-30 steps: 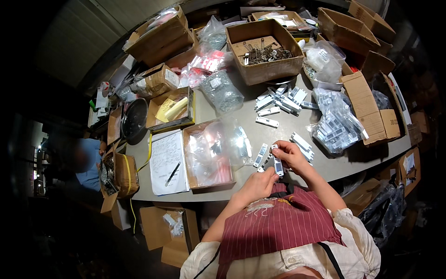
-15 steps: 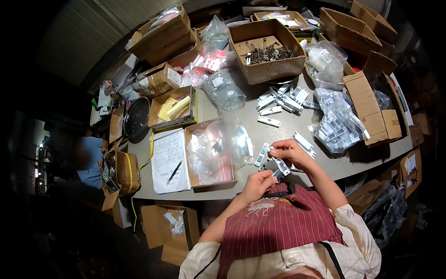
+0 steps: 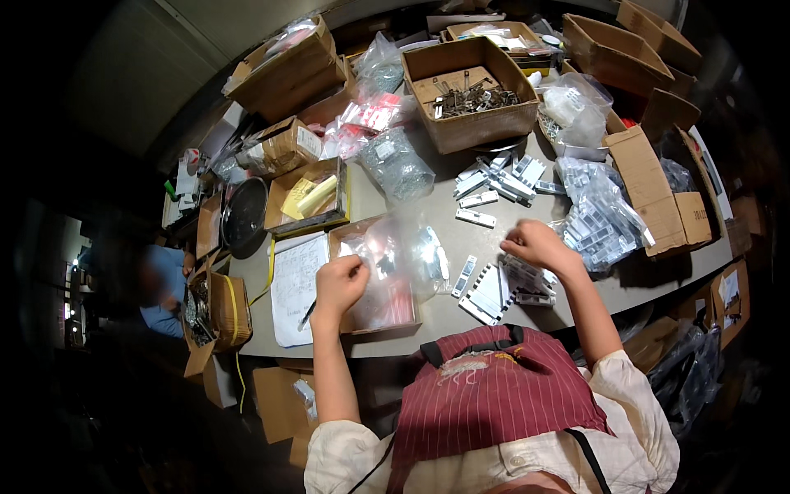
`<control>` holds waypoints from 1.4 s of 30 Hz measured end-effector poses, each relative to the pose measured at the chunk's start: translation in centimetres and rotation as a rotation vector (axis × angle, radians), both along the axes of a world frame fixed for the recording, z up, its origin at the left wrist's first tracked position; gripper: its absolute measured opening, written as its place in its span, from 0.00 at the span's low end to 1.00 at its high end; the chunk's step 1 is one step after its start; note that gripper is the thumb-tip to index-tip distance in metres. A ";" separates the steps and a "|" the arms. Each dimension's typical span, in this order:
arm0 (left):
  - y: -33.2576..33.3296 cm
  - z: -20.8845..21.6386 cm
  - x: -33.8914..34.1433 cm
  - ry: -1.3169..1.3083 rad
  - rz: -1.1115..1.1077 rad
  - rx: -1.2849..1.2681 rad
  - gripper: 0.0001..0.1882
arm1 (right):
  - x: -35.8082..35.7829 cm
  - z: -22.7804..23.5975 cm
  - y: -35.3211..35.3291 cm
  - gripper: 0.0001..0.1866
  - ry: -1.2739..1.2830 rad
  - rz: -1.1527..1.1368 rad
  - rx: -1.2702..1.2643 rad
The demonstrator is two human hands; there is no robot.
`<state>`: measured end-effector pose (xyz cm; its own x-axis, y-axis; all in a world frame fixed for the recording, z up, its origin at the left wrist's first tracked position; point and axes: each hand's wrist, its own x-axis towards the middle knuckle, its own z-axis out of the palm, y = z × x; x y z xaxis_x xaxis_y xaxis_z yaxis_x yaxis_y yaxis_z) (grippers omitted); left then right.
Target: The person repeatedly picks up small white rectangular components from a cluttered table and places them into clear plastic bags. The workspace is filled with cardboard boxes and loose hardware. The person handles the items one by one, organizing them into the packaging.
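Note:
My left hand (image 3: 340, 286) hovers where the notebook (image 3: 295, 284) meets a shallow carton of clear plastic bags (image 3: 385, 290). Its fingers are curled together, and whatever they may hold is hidden. Over the near table, my right hand (image 3: 535, 245) is bent with fingertips pressed together; I cannot make out anything in them. Just below it lie narrow grey-white rectangular fittings with dark slots (image 3: 528, 281), and left of these a row of similar fittings (image 3: 487, 295) side by side. One single fitting (image 3: 464, 276) lies by the row.
Beyond my hands is a loose pile of fittings (image 3: 499, 179). A clear bag full of them (image 3: 597, 222) lies at right. Farther back stands a carton of small metal parts (image 3: 473, 99). A person in blue (image 3: 164, 288) is at far left.
My hands have moved apart; the fitting between them is no longer held there. The left went left to the bag carton, the right lifted slightly. Fittings near me now show in a row.

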<state>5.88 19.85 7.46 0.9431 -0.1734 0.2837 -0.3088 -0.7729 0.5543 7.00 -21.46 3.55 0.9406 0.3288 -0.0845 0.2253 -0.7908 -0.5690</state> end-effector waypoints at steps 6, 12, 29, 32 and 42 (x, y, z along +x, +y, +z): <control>-5.4 1.9 3.9 0.200 -0.230 0.177 0.12 | 5.3 -4.3 3.9 0.18 -0.367 0.003 -0.162; -7.9 4.4 3.4 -0.025 -0.362 -0.056 0.13 | 5.7 -7.6 5.0 0.21 -0.267 -0.073 -0.152; -15.7 3.6 -3.9 0.375 -0.096 -0.394 0.12 | -4.2 1.6 4.6 0.15 0.588 0.087 1.126; -16.2 4.1 -4.6 0.370 -0.185 -0.316 0.13 | -5.4 2.3 4.4 0.17 0.629 0.050 1.136; -17.2 -1.3 -5.0 0.637 -0.150 -0.921 0.13 | -6.9 -0.4 5.4 0.19 0.570 -0.166 1.209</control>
<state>0.86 2.69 6.21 0.9490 -0.2700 -0.1628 0.1780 0.0326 0.9835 0.11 -16.06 3.12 0.9076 0.3609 -0.2144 -0.3231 0.2745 -0.9057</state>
